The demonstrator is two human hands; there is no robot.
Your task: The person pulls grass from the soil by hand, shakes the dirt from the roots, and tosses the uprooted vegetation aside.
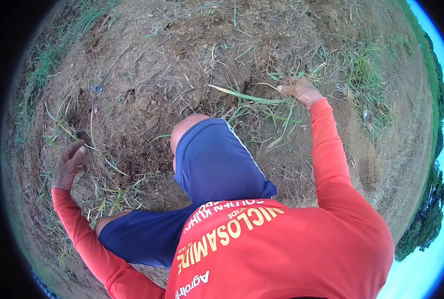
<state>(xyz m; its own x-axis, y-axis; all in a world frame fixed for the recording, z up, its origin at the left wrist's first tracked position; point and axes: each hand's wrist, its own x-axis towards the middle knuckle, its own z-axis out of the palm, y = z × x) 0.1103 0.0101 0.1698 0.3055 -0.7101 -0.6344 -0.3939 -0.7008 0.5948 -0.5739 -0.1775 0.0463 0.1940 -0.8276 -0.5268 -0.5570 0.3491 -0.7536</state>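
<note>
Risk: blade (252,96) snapping above the root.
Right hand (301,91) pinches it beyond knee (189,124); left hand (70,164) curled, half-spread on soil (147,65); dry ground grips roots.

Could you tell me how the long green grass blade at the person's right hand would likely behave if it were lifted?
The grass blade looks thin and long, so it would probably droop and weigh little. The right hand grips one end, and the free tip already sags toward the soil.

Two hands, left (70,164) and right (301,91), one long grass blade (249,96), one raised knee (187,124).
</note>
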